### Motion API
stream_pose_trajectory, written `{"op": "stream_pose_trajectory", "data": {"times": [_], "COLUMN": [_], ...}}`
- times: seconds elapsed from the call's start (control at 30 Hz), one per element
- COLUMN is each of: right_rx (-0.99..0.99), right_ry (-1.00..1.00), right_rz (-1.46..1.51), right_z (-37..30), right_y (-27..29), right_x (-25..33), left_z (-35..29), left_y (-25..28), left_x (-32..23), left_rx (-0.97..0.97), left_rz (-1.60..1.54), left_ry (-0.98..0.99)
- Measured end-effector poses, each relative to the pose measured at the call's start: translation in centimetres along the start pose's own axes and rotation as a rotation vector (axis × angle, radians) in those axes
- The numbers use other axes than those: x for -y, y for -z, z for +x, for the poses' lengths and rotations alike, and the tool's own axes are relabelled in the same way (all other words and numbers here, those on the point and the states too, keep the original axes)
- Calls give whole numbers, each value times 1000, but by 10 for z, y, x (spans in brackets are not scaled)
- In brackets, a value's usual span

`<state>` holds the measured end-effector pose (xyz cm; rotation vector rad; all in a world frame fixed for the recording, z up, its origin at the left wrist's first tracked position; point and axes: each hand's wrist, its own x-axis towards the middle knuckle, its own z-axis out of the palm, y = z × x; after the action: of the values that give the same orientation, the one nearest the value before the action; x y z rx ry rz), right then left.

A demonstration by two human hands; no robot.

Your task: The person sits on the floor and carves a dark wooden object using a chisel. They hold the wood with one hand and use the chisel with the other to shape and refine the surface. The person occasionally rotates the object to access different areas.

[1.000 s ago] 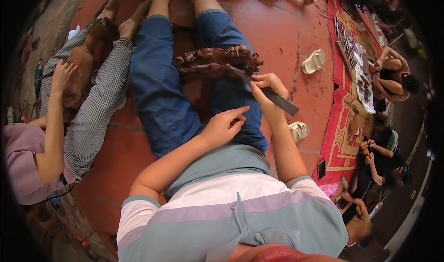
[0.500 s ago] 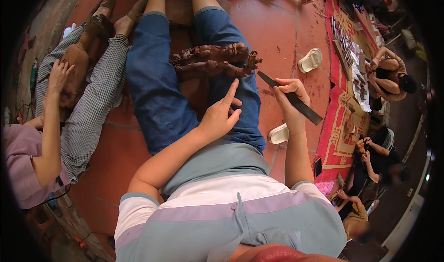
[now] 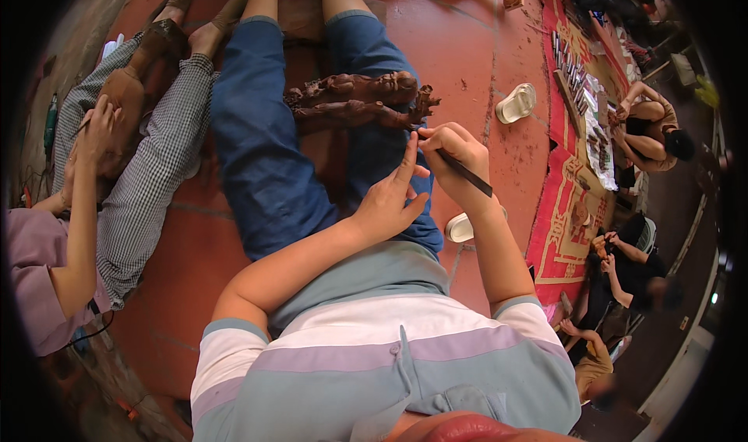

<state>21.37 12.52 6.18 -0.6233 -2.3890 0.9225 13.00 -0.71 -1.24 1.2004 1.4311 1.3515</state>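
Note:
A dark reddish-brown wood carving lies across between my legs and over my right thigh, its knobbly end toward the right. My right hand is closed round a flat, dark, blade-like carving tool, whose tip points at the carving's lower right end. With its index finger stretched out, my left hand holds nothing. That fingertip is right beside the tool's tip; whether they touch I cannot tell. The left thumb is apart and the other fingers are loosely bent.
At my left sits a person in checked trousers, with hands on a brown wooden carving. Cream sandals lie on the red tiled floor. On the right are a red patterned mat, a row of tools and several people.
My right hand has moved left and turned, bringing the tool's tip beside my left index finger. My left hand has shifted slightly right. The carving stays in place.

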Motion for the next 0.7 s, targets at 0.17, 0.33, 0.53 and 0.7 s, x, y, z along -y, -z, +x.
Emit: {"op": "stream_pose_trajectory", "data": {"times": [0.17, 0.33, 0.53, 0.7], "right_rx": [-80, 34, -64, 9], "right_ry": [-44, -47, -45, -128], "right_rz": [-12, 6, -10, 80], "right_z": [-4, 5, -1, 2], "right_y": [3, -1, 7, 7], "right_x": [3, 2, 9, 3], "left_z": [12, 7, 16, 14], "left_y": [-3, -7, -7, -16], "left_x": [-5, 0, -13, -5], "left_rx": [90, 13, 111, 71], "left_rz": [0, -52, -52, -86], "left_ry": [-41, 2, -84, -82]}}
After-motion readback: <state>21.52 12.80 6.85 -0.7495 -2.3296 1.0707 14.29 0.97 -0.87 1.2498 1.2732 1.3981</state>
